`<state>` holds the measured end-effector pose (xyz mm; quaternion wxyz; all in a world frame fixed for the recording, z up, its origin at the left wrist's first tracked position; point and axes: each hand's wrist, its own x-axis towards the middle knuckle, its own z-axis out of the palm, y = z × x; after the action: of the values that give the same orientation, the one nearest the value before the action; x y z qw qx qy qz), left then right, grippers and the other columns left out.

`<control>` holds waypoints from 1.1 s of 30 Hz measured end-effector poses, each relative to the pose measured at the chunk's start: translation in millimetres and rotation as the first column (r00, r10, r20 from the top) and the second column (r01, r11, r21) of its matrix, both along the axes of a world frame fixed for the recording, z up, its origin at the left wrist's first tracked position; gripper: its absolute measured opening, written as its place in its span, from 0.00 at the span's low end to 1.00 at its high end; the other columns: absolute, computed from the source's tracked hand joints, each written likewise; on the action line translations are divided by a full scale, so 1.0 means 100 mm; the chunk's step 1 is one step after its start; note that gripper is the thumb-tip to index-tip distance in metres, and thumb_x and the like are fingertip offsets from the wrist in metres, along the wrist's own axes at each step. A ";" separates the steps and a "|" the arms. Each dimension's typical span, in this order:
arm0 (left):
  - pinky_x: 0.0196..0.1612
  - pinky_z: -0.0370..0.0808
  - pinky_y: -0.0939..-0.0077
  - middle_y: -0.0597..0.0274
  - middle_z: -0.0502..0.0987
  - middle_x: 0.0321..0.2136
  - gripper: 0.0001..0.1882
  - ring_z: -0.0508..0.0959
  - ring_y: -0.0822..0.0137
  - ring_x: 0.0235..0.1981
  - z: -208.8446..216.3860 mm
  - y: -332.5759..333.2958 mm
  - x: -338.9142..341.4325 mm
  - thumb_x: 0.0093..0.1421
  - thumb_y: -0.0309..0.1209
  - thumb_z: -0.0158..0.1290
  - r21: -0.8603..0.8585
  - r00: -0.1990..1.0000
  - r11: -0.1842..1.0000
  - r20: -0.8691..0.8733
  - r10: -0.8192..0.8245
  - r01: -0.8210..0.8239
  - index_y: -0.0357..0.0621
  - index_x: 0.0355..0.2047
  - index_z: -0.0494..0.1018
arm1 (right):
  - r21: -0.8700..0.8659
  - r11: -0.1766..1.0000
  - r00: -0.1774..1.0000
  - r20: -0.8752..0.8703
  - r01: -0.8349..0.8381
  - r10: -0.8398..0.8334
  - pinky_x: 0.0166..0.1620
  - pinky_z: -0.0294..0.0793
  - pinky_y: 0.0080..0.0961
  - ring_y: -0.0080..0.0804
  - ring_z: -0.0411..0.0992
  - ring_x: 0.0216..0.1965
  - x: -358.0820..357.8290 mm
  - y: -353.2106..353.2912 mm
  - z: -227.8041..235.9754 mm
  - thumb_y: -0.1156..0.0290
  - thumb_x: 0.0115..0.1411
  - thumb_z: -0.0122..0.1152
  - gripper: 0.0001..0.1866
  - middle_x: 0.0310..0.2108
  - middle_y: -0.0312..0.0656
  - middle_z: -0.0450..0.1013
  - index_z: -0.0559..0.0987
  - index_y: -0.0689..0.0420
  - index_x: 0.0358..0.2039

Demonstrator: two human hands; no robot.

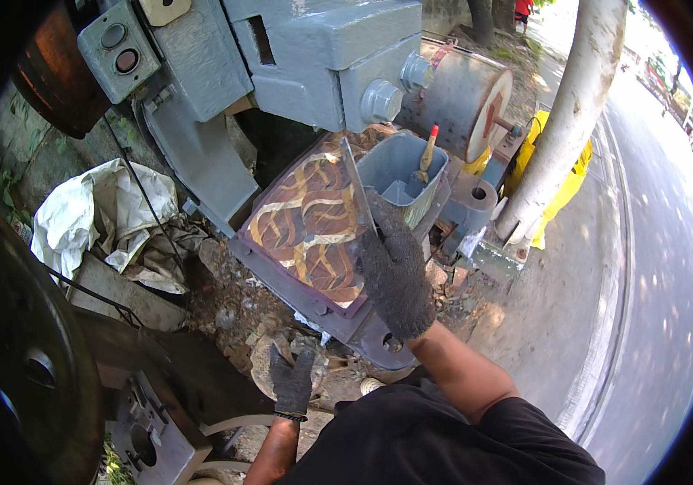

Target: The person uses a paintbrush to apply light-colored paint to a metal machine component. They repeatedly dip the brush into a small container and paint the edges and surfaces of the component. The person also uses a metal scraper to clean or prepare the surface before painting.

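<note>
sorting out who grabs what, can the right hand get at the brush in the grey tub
Probably yes: the right hand is right by the grey tub, and the brush stands handle up, uncovered. The flat grey strip at its fingers might hinder a grip.

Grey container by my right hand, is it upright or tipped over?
Upright: the container's open mouth faces up, and a brush leans in it, handle pointing upward.
</note>
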<state>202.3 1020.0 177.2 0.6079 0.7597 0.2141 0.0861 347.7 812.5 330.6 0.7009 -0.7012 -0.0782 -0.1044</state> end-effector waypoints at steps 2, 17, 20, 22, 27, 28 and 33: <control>0.49 0.74 0.68 0.56 0.77 0.49 0.29 0.77 0.65 0.46 0.00 0.00 0.01 0.63 0.31 0.62 0.009 1.000 1.000 0.014 -0.018 0.018 0.33 0.62 0.68 | -0.081 0.997 0.998 0.057 0.005 -0.001 0.33 0.73 0.21 0.20 0.69 0.29 -0.04 0.03 -0.01 0.72 0.71 0.50 0.26 0.35 0.35 0.73 0.69 0.59 0.69; 0.54 0.73 0.63 0.51 0.78 0.50 0.28 0.77 0.60 0.49 0.03 -0.01 0.05 0.62 0.35 0.65 -0.033 0.995 0.998 0.090 -0.042 0.045 0.32 0.58 0.70 | 0.493 0.852 0.971 -0.059 -0.175 0.234 0.36 0.76 0.22 0.21 0.72 0.31 0.06 -0.09 0.13 0.68 0.75 0.51 0.20 0.33 0.35 0.73 0.71 0.60 0.64; 0.53 0.74 0.64 0.52 0.78 0.49 0.29 0.77 0.62 0.48 0.09 -0.04 0.05 0.62 0.35 0.65 -0.029 0.996 0.999 0.078 -0.033 0.035 0.33 0.58 0.70 | 0.653 0.736 0.952 -0.072 -0.180 0.296 0.38 0.77 0.25 0.23 0.73 0.34 0.08 -0.13 0.12 0.67 0.74 0.52 0.18 0.36 0.38 0.74 0.73 0.59 0.61; 0.53 0.74 0.64 0.53 0.78 0.48 0.29 0.77 0.64 0.47 0.15 -0.05 0.05 0.62 0.35 0.66 0.094 1.000 0.995 0.009 -0.018 0.017 0.33 0.58 0.70 | 0.734 0.650 0.934 -0.058 -0.199 0.352 0.39 0.78 0.30 0.29 0.75 0.35 0.09 -0.16 0.11 0.68 0.73 0.53 0.16 0.38 0.42 0.75 0.75 0.60 0.58; 0.55 0.73 0.63 0.52 0.78 0.50 0.31 0.77 0.62 0.49 0.26 -0.09 0.03 0.61 0.34 0.66 0.067 0.998 0.996 -0.041 -0.048 0.051 0.33 0.60 0.69 | -0.111 0.992 0.958 0.287 0.053 -0.019 0.44 0.75 0.45 0.54 0.74 0.38 0.11 -0.26 -0.06 0.71 0.63 0.61 0.14 0.38 0.53 0.74 0.78 0.61 0.48; 0.56 0.73 0.62 0.51 0.78 0.51 0.31 0.77 0.61 0.50 0.27 -0.10 0.03 0.61 0.34 0.65 0.070 0.997 0.996 -0.053 -0.056 0.060 0.33 0.61 0.69 | -0.152 0.984 0.953 0.301 0.094 -0.045 0.42 0.74 0.41 0.49 0.73 0.37 0.11 -0.30 -0.12 0.71 0.63 0.60 0.15 0.37 0.51 0.73 0.78 0.61 0.49; 0.61 0.71 0.62 0.49 0.77 0.56 0.33 0.76 0.56 0.58 0.18 -0.13 0.05 0.62 0.33 0.64 0.142 0.999 0.989 0.001 -0.049 0.049 0.33 0.64 0.68 | -0.311 0.934 0.947 0.311 0.178 -0.077 0.29 0.70 0.18 0.21 0.69 0.26 0.13 -0.68 -0.39 0.68 0.68 0.55 0.17 0.30 0.34 0.71 0.74 0.57 0.56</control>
<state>207.2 1007.1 195.7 0.5546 0.8060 0.1874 0.0878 361.1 744.5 292.0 0.5436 -0.7903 -0.1518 -0.2383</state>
